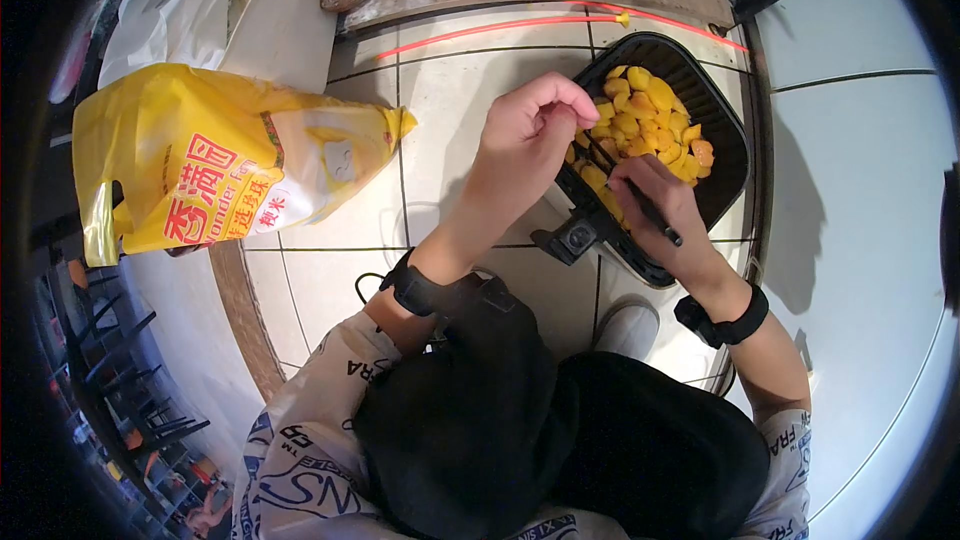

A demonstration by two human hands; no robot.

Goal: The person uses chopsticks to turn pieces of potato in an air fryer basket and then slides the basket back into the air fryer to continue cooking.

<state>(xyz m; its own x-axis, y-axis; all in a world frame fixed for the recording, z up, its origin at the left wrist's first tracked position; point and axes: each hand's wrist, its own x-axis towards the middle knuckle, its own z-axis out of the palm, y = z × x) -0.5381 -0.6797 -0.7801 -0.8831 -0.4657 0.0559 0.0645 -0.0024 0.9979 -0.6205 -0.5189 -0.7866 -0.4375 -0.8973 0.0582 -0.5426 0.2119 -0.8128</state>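
Observation:
A black air fryer basket [726,157] stands on the tiled floor in front of me, its handle [574,236] towards my side. Yellow-orange cut chunks of food, like potato [645,112], are heaped in it. My right hand [661,206] is over the near part of the basket, gripping a thin black utensil [651,211], perhaps chopsticks. The utensil's far end points up and left, close to my left fingertips. At the basket's left rim, my left hand [536,120] has its fingers curled in; whether it pinches anything is hidden.
A large yellow plastic rice bag [225,165] stands at left, beside a white container [281,22]. Red rods [502,24] lie on the floor beyond the basket. A white panel [855,165] rises close at right, and my shoe [630,326] is below the basket.

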